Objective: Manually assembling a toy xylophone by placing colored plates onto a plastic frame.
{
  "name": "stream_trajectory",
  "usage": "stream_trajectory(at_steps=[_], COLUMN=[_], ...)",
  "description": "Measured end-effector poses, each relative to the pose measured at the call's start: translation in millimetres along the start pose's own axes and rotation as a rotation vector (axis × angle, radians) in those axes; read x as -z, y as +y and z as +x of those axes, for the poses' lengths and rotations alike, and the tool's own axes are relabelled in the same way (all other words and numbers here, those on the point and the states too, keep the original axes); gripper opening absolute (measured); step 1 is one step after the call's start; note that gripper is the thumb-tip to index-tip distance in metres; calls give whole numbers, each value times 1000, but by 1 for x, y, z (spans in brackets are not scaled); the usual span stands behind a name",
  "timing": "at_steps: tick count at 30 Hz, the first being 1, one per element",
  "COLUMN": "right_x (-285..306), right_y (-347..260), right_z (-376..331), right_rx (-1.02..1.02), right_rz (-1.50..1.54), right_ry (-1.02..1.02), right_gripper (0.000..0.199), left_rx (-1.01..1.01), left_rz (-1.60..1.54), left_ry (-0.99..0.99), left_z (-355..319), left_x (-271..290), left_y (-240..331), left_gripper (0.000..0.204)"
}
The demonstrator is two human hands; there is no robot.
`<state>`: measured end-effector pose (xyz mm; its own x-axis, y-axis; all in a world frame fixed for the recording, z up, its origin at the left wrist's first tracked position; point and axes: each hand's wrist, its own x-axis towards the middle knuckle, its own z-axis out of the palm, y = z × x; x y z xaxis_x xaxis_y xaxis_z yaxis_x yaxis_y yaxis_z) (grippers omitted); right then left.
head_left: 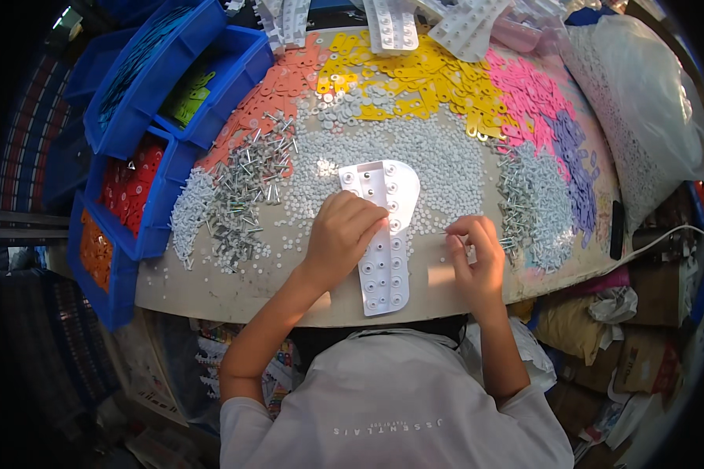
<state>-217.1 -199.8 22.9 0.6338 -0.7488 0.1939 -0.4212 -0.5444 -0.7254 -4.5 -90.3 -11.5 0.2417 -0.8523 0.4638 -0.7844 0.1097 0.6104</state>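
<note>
A white plastic holder (382, 289), rounded at its far end, lies lengthwise before me with rows of round sockets. A few small metal heads show in its upper sockets. My left hand (343, 234) rests over its left side and middle, fingers drawn together above the central channel. Whatever those fingertips grip is hidden. To the right of the holder and apart from it, my right hand (479, 254) hovers over the table, thumb and forefinger pinched. Anything between them is too small to name. Small whitish discs (446, 168) spread beyond both hands.
Metal pins (238, 195) and white pins (192, 211) lie left, with more pins (536, 207) right. Orange tabs (278, 86), yellow tabs (434, 78), pink tabs (524, 94) and purple tabs (575, 172) arc behind. Blue bins (211, 109) stand left; a clear bag (641, 102) leans right.
</note>
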Motion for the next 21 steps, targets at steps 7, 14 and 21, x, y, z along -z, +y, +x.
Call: stream_trajectory(at_steps=[7, 14, 21], right_x=[-32, -48, -57], right_y=[-12, -19, -20], right_z=[-8, -6, -3], right_rx=[-34, 5, 69], right_rz=[253, 279, 220], right_ry=[-68, -100, -134], right_gripper=[19, 20, 18], left_rx=[-12, -53, 10], left_rz=[30, 108, 124], left_ry=[3, -23, -35], left_z=[0, -4, -7], left_x=[5, 7, 22], left_y=[2, 0, 13], left_gripper=[11, 11, 16])
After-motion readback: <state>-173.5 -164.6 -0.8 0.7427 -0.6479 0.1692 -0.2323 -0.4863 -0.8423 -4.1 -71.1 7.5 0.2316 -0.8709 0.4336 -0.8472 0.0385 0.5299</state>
